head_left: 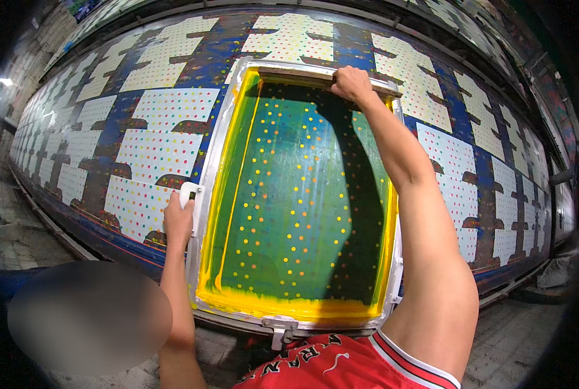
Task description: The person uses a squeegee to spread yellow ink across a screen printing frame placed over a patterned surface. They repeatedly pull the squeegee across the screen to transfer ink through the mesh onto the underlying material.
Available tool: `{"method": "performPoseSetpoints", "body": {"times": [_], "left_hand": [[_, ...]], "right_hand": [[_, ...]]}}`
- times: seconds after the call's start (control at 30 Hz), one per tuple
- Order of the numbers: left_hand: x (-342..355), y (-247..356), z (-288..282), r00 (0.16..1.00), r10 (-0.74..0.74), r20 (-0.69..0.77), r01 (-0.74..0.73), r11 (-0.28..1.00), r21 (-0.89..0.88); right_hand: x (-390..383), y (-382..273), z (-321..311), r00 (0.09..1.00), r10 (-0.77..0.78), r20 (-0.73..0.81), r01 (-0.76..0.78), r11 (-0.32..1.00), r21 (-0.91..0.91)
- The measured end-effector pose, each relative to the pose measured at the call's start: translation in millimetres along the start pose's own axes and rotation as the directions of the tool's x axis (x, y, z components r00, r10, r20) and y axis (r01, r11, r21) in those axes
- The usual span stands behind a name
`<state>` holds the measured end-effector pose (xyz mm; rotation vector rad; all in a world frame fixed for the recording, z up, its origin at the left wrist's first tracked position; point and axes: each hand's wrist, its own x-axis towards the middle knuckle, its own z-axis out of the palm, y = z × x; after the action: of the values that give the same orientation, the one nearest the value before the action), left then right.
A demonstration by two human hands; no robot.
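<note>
A metal-framed printing screen [222, 133] lies on the long table before me, its green mesh [289, 201] dotted with yellow and orange spots. Yellow ink [257, 303] coats the near end and both sides of the mesh. My left hand [178, 219] is closed round a white handle [189, 188] on the frame's left side. Stretched to the far end, my right hand [353, 84] is closed on a brownish bar, seemingly a squeegee [296, 76], lying across the screen. My right arm's shadow darkens the mesh's right part.
White sheets with coloured dots [156, 152] lie in rows on the blue, ink-stained table [124, 117], with more sheets [448, 155] to the right. A metal clamp [280, 324] sits at the frame's near edge. A blurred oval covers the lower left.
</note>
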<state>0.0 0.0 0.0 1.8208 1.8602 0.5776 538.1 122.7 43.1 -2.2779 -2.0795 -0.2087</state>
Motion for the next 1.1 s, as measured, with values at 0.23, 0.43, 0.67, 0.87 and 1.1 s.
{"method": "performPoseSetpoints", "body": {"times": [0.23, 0.43, 0.67, 0.87, 1.1], "left_hand": [[4, 3, 0, 0.999, 0.038, -0.011, -0.038, 0.999, -0.027], [6, 3, 4, 0.999, 0.02, -0.025, -0.021, 0.999, -0.038], [9, -6, 6, 0.999, 0.051, 0.003, -0.051, 0.99, -0.129], [11, -8, 8, 0.999, 0.032, -0.009, -0.032, 0.999, -0.023], [19, -13, 10, 0.999, 0.04, 0.01, -0.04, 0.999, 0.004]], "right_hand": [[34, 26, 3, 1.0, -0.021, -0.012, 0.021, 1.0, 0.018], [35, 26, 7, 1.0, -0.006, 0.03, 0.005, 0.999, 0.047], [-55, -26, -20, 0.998, -0.019, 0.066, 0.016, 0.999, 0.049], [-190, -101, -52, 0.997, -0.006, 0.082, -0.003, 0.994, 0.108], [-364, -200, -83, 0.979, 0.034, 0.199, -0.079, 0.972, 0.223]]}}
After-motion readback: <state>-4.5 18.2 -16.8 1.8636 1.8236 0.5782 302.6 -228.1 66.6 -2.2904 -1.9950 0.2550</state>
